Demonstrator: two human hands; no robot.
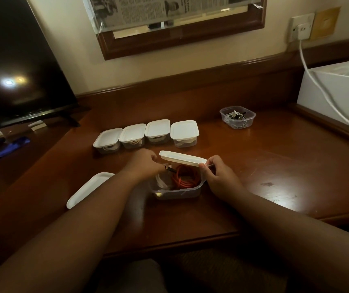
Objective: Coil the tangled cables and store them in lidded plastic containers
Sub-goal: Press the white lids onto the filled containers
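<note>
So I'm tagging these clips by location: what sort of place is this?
Probably a hotel room or bedroom. A dark flat-screen television stands on a built-in polished wooden desk with a raised back rail, under a wood-framed wall mirror, beside a white wall socket.

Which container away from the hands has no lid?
The clear container standing alone at the desk's far right; the four in the row all wear white lids.

Newspaper (169,11) print on window too blurred; nothing legible
</note>
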